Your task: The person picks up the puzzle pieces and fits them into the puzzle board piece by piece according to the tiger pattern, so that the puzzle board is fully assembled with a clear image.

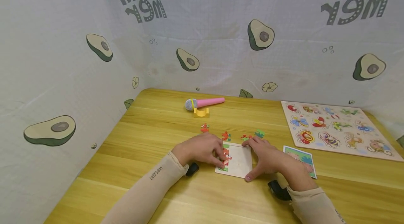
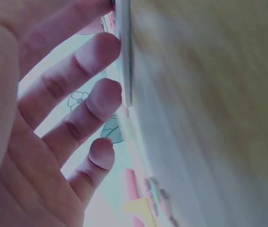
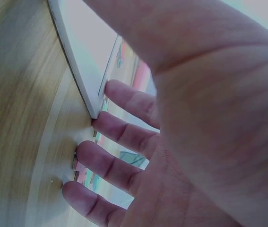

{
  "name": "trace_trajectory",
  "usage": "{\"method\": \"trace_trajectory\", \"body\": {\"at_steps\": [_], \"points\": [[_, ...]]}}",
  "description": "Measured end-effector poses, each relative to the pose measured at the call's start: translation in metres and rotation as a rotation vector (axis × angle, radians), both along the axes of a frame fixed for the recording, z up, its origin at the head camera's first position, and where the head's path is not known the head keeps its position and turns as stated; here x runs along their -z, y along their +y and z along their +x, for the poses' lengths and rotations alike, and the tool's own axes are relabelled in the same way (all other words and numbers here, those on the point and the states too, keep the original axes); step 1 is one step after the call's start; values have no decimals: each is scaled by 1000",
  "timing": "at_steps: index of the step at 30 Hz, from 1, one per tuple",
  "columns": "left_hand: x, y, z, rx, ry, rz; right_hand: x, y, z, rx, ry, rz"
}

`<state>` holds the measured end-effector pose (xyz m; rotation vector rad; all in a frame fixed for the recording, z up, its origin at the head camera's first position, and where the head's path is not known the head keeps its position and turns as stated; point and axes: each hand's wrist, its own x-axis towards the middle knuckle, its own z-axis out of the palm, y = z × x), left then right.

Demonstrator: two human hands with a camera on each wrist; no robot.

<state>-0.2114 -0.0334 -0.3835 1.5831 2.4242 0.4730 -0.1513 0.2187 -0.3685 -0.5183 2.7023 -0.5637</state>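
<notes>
A square wooden puzzle board (image 1: 240, 161) lies flat on the table between the hands. Red-and-green puzzle pieces (image 1: 226, 154) showing an animal fill its left strip; the rest of its bed is bare. With fingertips and thumb, my left hand (image 1: 202, 148) touches the pieces at the left side. In the left wrist view, its other fingers (image 2: 104, 99) stretch toward the board's edge. My right hand (image 1: 266, 157) grips the board across its right side, thumb at the near corner and fingers at the far edge. Beyond the board lie loose pieces, one red (image 1: 204, 127) and one green (image 1: 260, 133).
A picture card (image 1: 300, 157) lies partly under the right forearm. Behind it, a large insect puzzle board (image 1: 334, 126) covers the right of the table. A pink toy microphone (image 1: 209, 102) and a yellow block (image 1: 201, 113) sit at the back. Printed cloth (image 1: 217, 34) hangs behind the table.
</notes>
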Motion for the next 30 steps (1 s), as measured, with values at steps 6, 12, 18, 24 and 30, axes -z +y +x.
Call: {"method": "trace_trajectory", "body": {"at_steps": [6,12,18,24,30], "points": [[1,2,1,13,48,-3,1,0,1,-2,3,0],[3,1,1,-26,12,4,2,0,0,6,0,-6],[3,1,1,-52,5,-3,2,1,0,11,2,-1],[6,2,1,-26,23,5,3,1,1,7,14,4],[5,0,0,-27,-5,16,2,-1,2,7,16,15]]}}
